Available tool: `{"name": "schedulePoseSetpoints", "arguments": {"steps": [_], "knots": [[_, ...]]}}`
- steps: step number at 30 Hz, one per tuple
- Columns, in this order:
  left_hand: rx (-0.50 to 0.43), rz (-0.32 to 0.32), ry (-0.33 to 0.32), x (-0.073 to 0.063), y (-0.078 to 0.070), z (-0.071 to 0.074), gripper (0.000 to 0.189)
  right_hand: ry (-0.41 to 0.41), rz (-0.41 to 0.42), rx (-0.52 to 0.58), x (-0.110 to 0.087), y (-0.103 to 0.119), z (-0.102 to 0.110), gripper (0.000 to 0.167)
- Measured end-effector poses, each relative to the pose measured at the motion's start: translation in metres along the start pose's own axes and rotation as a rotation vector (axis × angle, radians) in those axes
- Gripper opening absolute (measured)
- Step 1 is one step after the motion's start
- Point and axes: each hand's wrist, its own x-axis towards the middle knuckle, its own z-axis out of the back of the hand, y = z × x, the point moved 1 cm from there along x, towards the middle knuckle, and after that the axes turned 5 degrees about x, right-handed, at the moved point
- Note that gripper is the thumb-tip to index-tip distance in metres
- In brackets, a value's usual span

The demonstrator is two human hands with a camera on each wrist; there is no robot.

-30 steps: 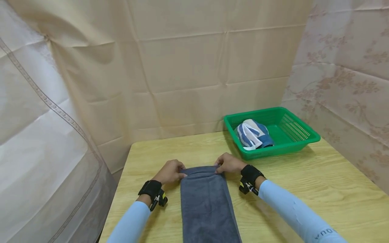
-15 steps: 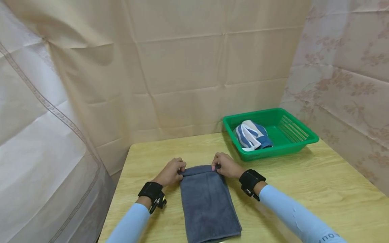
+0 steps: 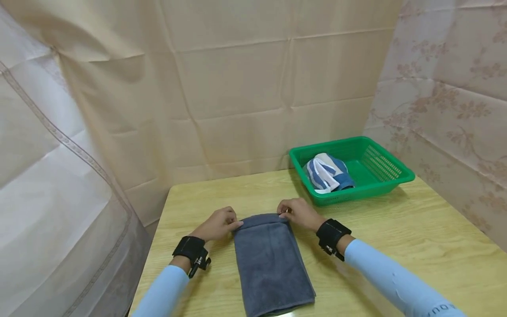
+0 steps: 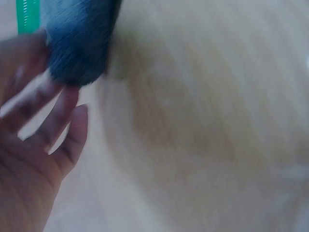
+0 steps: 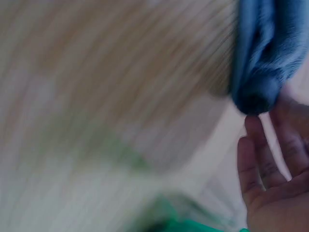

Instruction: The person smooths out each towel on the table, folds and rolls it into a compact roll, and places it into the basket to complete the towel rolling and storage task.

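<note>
A dark grey towel [image 3: 273, 264] lies lengthwise on the table, its far end turned over into a thick roll. My left hand [image 3: 218, 224] pinches the left end of that roll, thumb on the near side. At the right end, my right hand [image 3: 301, 213] grips it between thumb and fingers. In the left wrist view the rounded end of the towel [image 4: 79, 48] meets the fingertips, with the other fingers spread below. The right wrist view shows the coiled layers of the towel [image 5: 263, 92] beside the fingers of that hand.
A green plastic basket [image 3: 380, 189] stands at the back right of the wooden table [image 3: 396, 246]. Inside it lies a bundled blue-and-white striped cloth [image 3: 328, 174]. Beige curtains [image 3: 229, 88] hang behind the table, with patterned fabric [image 3: 447, 101] at the right.
The towel's far end has been rolled further over into a thicker band. Its near edge has come into view as the towel slid away from me. Both hands have shifted their hold slightly.
</note>
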Motion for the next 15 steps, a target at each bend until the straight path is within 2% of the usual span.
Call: {"name": "schedulePoseSetpoints", "arguments": {"steps": [3, 6, 8, 12, 15], "knots": [[-0.107, 0.058, -0.029, 0.003, 0.003, -0.005, 0.026, 0.049, -0.100, 0.094, 0.002, -0.004, 0.002, 0.012], [-0.225, 0.145, -0.029, 0.005, 0.004, -0.007, 0.018, 0.130, -0.178, 0.162, 0.004, -0.008, 0.005, 0.025], [-0.283, 0.197, -0.022, 0.003, 0.005, -0.007, 0.020, 0.176, -0.240, 0.225, 0.004, -0.011, 0.006, 0.032], [-0.294, 0.265, 0.015, 0.002, 0.005, -0.006, 0.037, 0.230, -0.382, 0.382, 0.003, -0.017, 0.008, 0.036], [-0.277, 0.297, 0.044, 0.002, 0.006, -0.006, 0.037, 0.251, -0.404, 0.440, 0.003, -0.019, 0.010, 0.032]]}}
